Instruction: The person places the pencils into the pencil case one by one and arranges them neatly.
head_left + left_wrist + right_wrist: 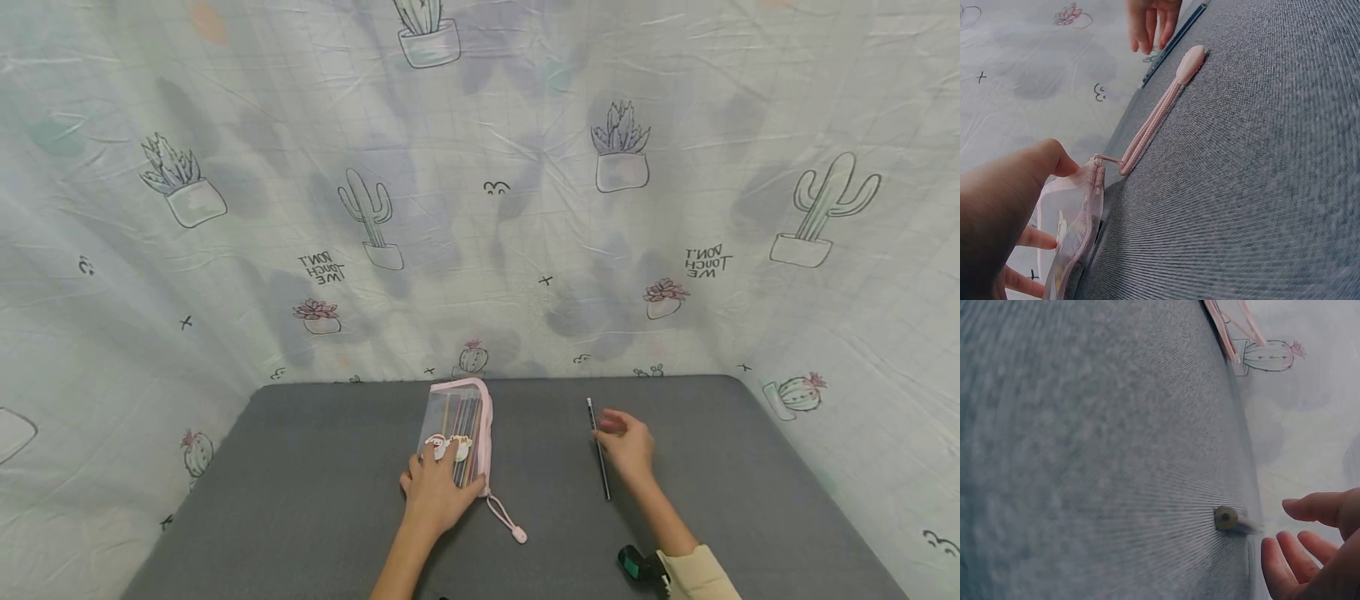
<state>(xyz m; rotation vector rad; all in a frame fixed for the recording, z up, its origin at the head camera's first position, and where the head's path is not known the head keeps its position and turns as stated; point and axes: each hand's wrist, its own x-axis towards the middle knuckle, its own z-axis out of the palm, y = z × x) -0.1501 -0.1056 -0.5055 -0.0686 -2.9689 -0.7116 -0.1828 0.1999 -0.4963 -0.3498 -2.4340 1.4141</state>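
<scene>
A clear pencil case [450, 412] with pink zip edging lies on the grey table, several pencils [467, 421] showing through it. My left hand [435, 492] rests across its near part, fingers spread over the cartoon stickers and thumb at the zip side. In the left wrist view the thumb [1054, 156] touches the corner by the zip pull. A single dark pencil [603, 467] with a white end lies to the right of the case. Just beside and above it is my right hand [628, 446]. The right wrist view shows its thumb and fingers apart, with a gap to the pencil [1226, 518].
From the case a pink cord pull [510, 521] stretches across the table toward the right. A black and green device [637, 564] sits by the right sleeve [697, 575]. Behind the grey table [322, 467] hangs a cactus-print curtain [495, 250].
</scene>
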